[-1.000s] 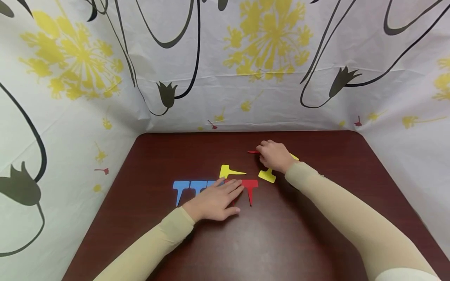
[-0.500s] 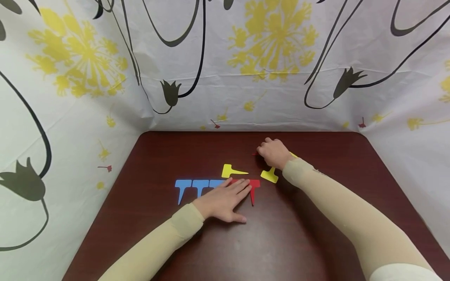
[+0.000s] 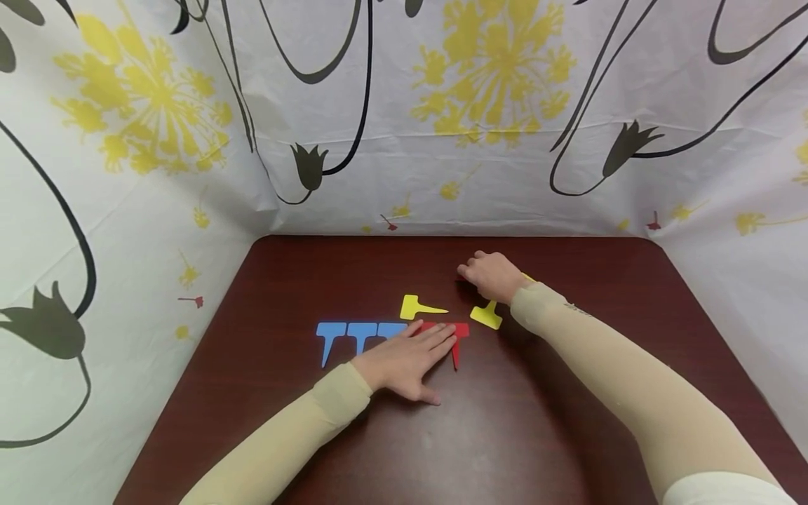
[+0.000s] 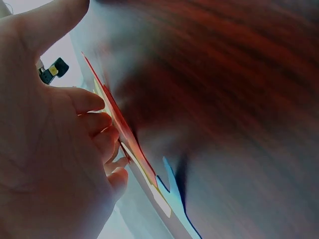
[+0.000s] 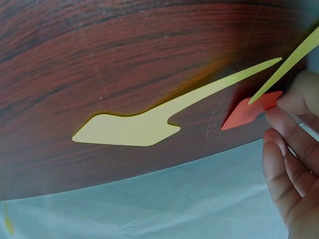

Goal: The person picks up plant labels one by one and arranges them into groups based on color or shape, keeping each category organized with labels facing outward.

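Red tag (image 5: 245,112), far on table (image 3: 303,273), pinched by right hand (image 3: 492,275). Probably light, thin, slippery; best held by edge. Yellow tag (image 3: 486,315) nearer. Left hand (image 3: 402,362) over red row (image 3: 462,329), fingers apart. Blue tags (image 3: 331,328) left.

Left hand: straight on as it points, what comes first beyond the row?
Past the red T-shaped plant label ending the row, the left hand would probably meet the yellow T-shaped plant label just right of it, though depth is unclear.
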### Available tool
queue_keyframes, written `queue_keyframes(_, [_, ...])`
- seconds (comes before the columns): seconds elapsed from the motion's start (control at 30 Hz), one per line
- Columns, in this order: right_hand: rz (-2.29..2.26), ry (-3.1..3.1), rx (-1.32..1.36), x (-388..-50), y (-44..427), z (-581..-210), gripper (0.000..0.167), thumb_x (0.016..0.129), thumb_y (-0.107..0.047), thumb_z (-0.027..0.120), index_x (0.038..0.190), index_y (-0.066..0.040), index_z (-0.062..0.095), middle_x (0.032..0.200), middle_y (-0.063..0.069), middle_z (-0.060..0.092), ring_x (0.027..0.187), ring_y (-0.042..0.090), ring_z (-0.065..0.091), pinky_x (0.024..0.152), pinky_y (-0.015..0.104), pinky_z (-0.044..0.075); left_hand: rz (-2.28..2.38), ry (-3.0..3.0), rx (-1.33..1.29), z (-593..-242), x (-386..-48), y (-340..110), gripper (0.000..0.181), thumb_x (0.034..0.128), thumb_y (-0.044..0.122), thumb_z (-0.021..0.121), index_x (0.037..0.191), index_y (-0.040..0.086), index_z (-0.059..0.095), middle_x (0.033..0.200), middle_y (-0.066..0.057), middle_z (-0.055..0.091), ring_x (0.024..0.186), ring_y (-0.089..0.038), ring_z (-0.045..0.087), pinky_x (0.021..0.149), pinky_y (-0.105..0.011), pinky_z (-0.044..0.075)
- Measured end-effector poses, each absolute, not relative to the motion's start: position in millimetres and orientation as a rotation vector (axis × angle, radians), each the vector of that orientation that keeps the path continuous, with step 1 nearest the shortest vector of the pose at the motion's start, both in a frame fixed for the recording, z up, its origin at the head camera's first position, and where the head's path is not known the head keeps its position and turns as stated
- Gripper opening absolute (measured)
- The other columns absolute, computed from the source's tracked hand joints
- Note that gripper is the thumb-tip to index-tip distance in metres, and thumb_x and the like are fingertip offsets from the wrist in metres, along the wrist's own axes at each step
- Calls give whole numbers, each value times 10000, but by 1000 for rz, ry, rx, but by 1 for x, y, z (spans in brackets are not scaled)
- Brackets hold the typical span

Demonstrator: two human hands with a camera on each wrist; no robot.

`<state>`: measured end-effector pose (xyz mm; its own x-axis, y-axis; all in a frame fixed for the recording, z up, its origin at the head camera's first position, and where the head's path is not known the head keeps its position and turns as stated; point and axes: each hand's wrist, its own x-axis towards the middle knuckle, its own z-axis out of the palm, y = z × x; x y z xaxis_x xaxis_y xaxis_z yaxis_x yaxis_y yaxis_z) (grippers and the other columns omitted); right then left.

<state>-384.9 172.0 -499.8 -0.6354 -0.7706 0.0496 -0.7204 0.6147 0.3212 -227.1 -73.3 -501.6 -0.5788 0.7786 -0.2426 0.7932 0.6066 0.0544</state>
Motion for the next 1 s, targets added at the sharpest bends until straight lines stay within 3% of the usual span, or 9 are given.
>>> queue_keyframes(0.37, [-396, -2680, 1233, -382, 174, -495, 202, 809, -49, 817, 997, -82, 749, 906, 94, 707, 816, 275, 616, 638, 397, 570, -94, 2577, 1270, -499, -228, -70, 1112, 808, 751, 604, 1632, 165, 141, 1689, 5, 98, 1540, -173, 77, 1222, -482, 34])
queue_keyframes(0.77, [-392, -2605, 1152, -377, 174, -501, 84, 893, -54, 744, 972, -74, 762, 893, 119, 714, 782, 276, 596, 602, 393, 563, -115, 2589, 1268, -501, -229, -71, 1136, 794, 783, 585, 1633, 170, 126, 1691, 10, 79, 1540, -162, 60, 1222, -478, 28])
queue_keyframes(1.0, [-390, -2616, 1161, -370, 173, -504, 130, 867, -84, 780, 990, -68, 740, 907, 122, 690, 819, 279, 578, 622, 385, 565, -107, 2587, 1265, -501, -229, -71, 1123, 801, 781, 582, 1632, 170, 138, 1689, 14, 87, 1539, -161, 69, 1223, -477, 37])
